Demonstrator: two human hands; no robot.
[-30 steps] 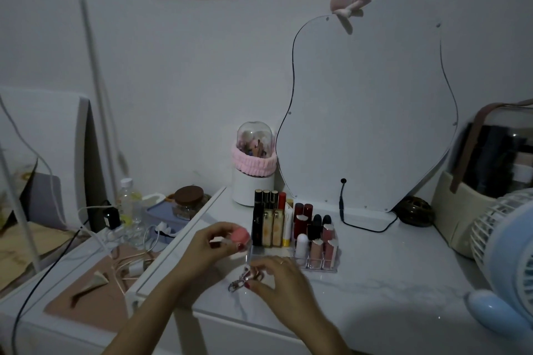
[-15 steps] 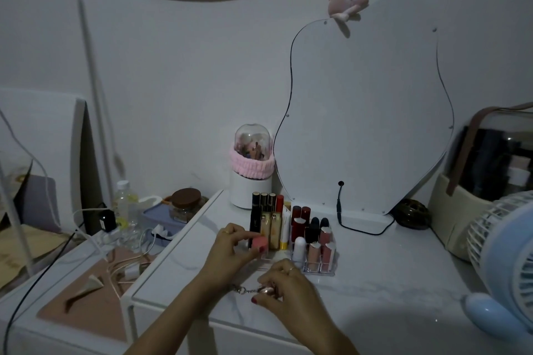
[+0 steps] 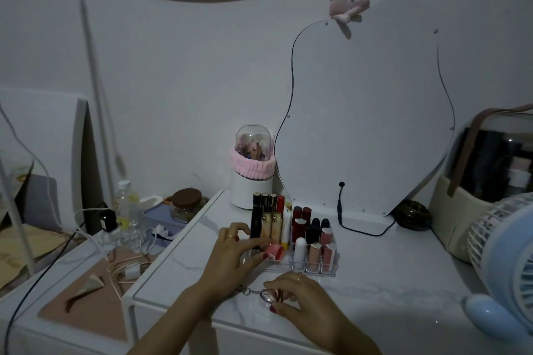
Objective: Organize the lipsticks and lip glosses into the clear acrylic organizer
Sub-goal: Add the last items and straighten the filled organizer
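The clear acrylic organizer (image 3: 331, 269) stands on the white marble table, packed with upright lipsticks and lip glosses (image 3: 300, 226). My left hand (image 3: 233, 256) pinches a small round pink lip balm (image 3: 274, 251) and holds it at the organizer's front left compartment. My right hand (image 3: 300, 305) rests on the table in front of the organizer, fingers closed on a small item on a metal keychain (image 3: 261, 292). What that item is stays unclear under the fingers.
A curvy mirror (image 3: 366, 124) leans on the wall behind the organizer, its cable trailing on the table. A domed white jar with a pink band (image 3: 252, 170) stands at back left. A blue fan (image 3: 507, 262) fills the right. Cables and bottles crowd the lower side table (image 3: 86, 305).
My left hand carried the pink balm rightward from beside the organizer to its front left compartment. My right hand slid the keychain item slightly right and nearer along the table.
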